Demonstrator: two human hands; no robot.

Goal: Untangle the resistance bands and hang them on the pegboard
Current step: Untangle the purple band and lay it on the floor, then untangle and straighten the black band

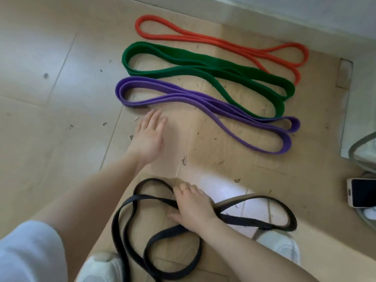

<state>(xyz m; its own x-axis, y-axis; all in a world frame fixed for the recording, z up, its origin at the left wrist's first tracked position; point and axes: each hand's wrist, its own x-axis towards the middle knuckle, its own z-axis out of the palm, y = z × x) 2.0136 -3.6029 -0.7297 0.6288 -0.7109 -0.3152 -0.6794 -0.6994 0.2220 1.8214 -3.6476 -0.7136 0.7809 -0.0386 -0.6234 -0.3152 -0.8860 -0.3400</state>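
Resistance bands are lying on the cardboard sheet (234,165) that is covering the floor. Three are already looking sorted, sitting in a row of folded loops toward the far edge: orange band (215,40) nearest the wall, green band (203,66) next, purple band (203,102) closest to us. We are still working on the black band (130,231), sprawling in crossed loops at the near edge by our shoes (101,267).

Our right hand (195,208) is pressing down on the black band where the strands are crossing, fingers lightly curled over it; a real grip we cannot confirm. Our left hand (148,137) is open, fingers straight, hovering just short of the purple band's left loop, touching nothing.

We are judging these bands as light, limp, stretchy rubber, probably grippy, likely to snag on themselves. Best hold looks like a loop end, pulling the crossing apart.

A phone (361,195) is lying at the right edge, beside a bag (362,151), well apart from the bands. No pegboard is showing. Nothing is blocking the black band except our own feet nearby.
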